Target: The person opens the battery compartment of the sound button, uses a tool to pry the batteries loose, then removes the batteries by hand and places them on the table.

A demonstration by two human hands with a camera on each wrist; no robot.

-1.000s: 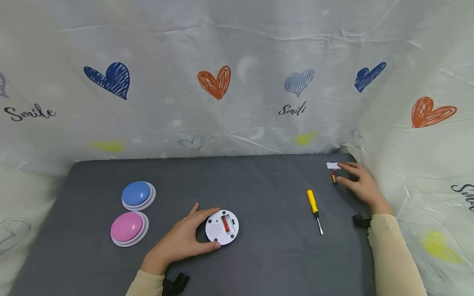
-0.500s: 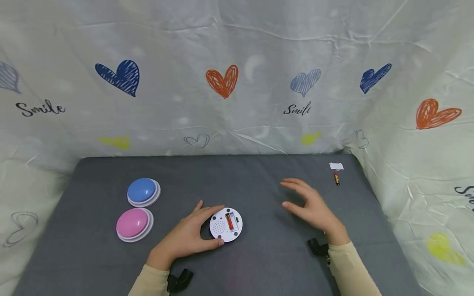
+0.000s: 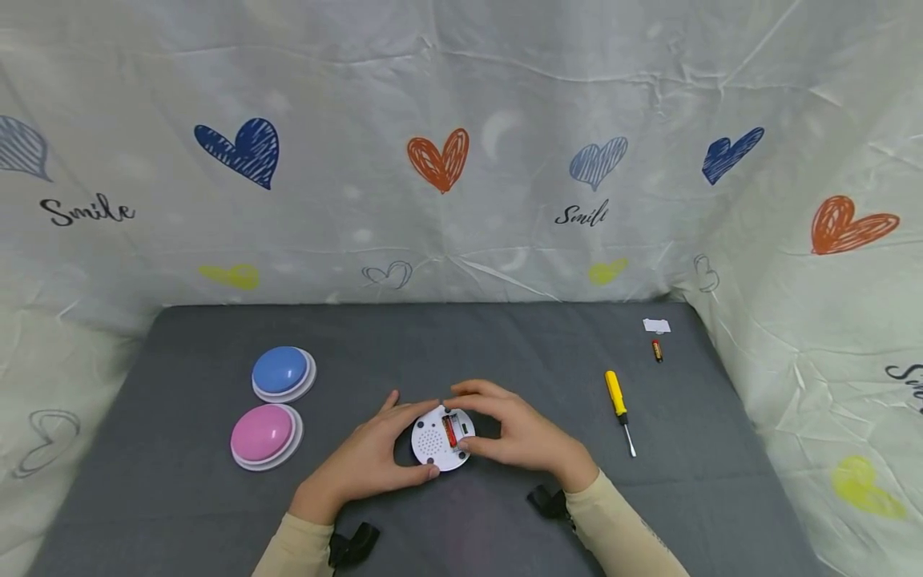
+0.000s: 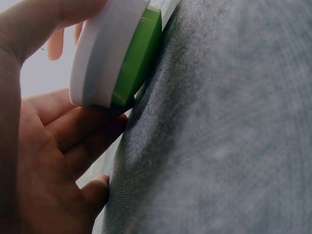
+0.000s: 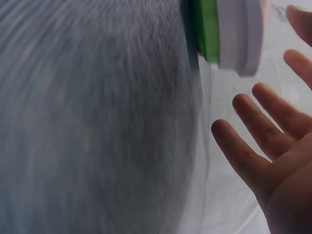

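A round sound button (image 3: 433, 441) lies upside down, its white base up and its green dome (image 4: 139, 56) against the grey cloth. My left hand (image 3: 368, 453) grips its rim between thumb and fingers. Inside its uncovered battery compartment a red battery (image 3: 450, 431) shows. From the right, my right hand (image 3: 515, 429) reaches over the base, with the thumb by the compartment and the forefinger close to the far rim. In the right wrist view, the other fingers (image 5: 243, 151) are spread and fairly straight beside the button.
A blue-domed button (image 3: 280, 370) and a pink-domed button (image 3: 261, 433) stand at the left. Towards the right lies a yellow-handled screwdriver (image 3: 616, 395). A loose battery (image 3: 657, 351) and a white cover (image 3: 657, 325) lie near the back right corner, before a hanging printed sheet (image 3: 505, 240).
My right hand has come left from beside the loose battery and white cover to the upturned button. The left hand has kept its grip. The head view has shifted slightly.
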